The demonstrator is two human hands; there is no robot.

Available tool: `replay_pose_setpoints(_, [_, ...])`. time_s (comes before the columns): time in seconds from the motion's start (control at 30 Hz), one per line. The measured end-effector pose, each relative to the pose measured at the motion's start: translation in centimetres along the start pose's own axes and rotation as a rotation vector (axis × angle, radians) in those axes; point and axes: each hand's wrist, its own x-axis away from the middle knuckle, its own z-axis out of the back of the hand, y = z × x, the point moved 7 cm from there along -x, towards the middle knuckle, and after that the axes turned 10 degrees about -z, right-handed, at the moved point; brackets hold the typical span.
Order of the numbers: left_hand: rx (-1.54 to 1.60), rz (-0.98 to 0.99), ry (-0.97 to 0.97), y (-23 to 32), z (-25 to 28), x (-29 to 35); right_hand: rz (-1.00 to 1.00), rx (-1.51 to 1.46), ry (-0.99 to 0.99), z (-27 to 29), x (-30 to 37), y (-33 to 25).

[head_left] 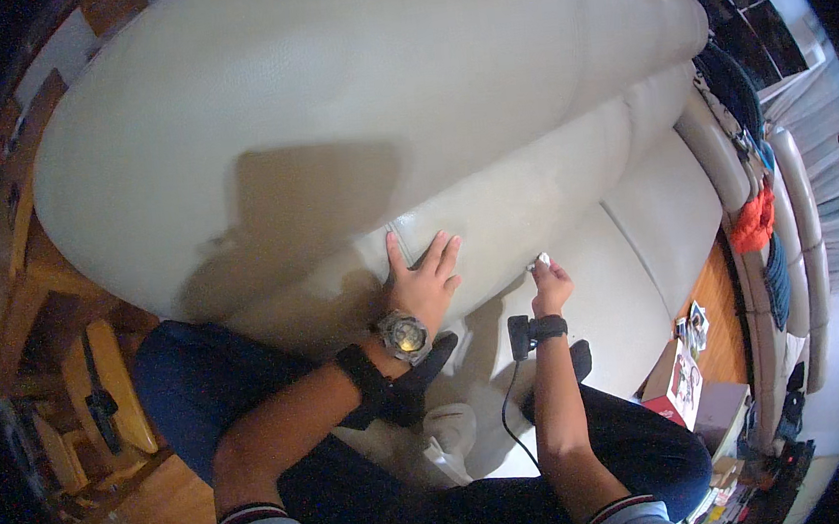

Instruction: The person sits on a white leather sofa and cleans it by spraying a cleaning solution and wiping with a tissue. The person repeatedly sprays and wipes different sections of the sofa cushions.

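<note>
white scrap [543,259], small, pinched in the grip of the right hand [553,288], left hand [423,286] spread with nothing pinched against the beige leather sofa [464,71]; a loosened right grip could drop the scrap onto similarly pale seat cushion [610,281], orange cloth [753,222] well beyond.

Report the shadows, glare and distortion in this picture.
Head view: a dark shadow across the pale sofa beside the left hand; the wristwatch glints yellow; fisheye distortion bows the scene toward its black rim; the white item in the right hand is too small to identify.
</note>
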Motion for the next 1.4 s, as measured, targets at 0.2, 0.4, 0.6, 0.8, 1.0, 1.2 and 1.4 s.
replay_pose_setpoints(0.2, [-0.042, 0.025, -0.060, 0.0, -0.1, 0.0, -0.073, -0.082, -0.043, -1.6, 1.7, -2.1])
replay_pose_setpoints(0.4, [-0.073, 0.041, -0.024, 0.1, -0.5, -0.2, 0.019, -0.172, -0.101, -5.2, 4.1, -4.8])
replay_pose_setpoints(0.6, [-0.080, 0.035, 0.065, 0.3, -1.2, -0.1, 0.139, -0.095, -0.161, -9.9, 7.9, -8.4])
replay_pose_setpoints(0.8, [-0.071, 0.026, 0.096, 0.2, -1.8, 0.0, 0.251, 0.197, -0.524, -16.1, 12.5, -11.0])
replay_pose_setpoints(1.0, [-0.042, -0.016, 0.019, 0.4, -1.5, 0.3, 0.109, -0.274, -0.475, -11.2, 6.4, -12.6])
replay_pose_setpoints(1.2, [-0.023, -0.029, -0.106, 0.3, -1.1, 0.4, 0.382, -0.113, -0.005, -6.0, -2.4, -15.3])
replay_pose_setpoints(1.4, [-0.007, -0.034, -0.114, 0.5, -0.5, 0.1, 0.526, 0.052, -0.042, -8.7, -2.0, -12.5])
